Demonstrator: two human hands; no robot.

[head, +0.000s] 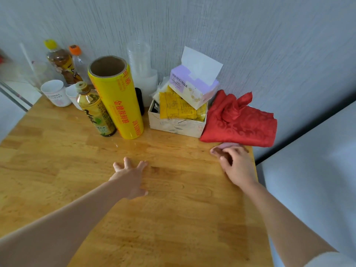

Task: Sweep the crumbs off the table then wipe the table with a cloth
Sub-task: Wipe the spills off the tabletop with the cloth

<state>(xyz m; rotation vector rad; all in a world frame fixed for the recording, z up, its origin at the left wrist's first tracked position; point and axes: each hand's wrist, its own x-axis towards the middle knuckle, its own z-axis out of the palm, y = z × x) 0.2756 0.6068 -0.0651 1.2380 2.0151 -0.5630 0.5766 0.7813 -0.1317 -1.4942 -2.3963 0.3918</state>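
Table (173,218): wooden top; the near and middle parts show bare wood, with clutter along the far edge by the wall. No crumbs can be made out on it at this sharpness.
Left hand (131,178): laid flat on the middle of the table, fingers spread and straight, grasping nothing.
Right hand (236,163): at the right edge of the table, fingers curled over a small pink cloth (230,145), which peeks out just beyond the knuckles; the hold looks like a pinch, with the cloth pressed to the wood.
Red cloth (240,122): a larger crumpled piece just beyond the right hand, lying at the far right corner and partly overhanging the table edge, touching the box.
Box (173,124): far right of centre, holding yellow packets and a tissue pack (192,87) that leans out of it.
Wrap roll (115,97): tall yellow tube, far centre, standing upright with a green tea bottle (94,110) just beside it on the left.
Far left: two white cups (55,93), two more bottles and clear cups against the wall.
Step in hand: judged to be the wiping stage, or its start, since the right hand has a cloth on the wood.
Next move: likely a drag of the pink cloth leftward over the bare wood, with the left hand lifted out of its path and the strokes kept clear of the upright bottle and roll.
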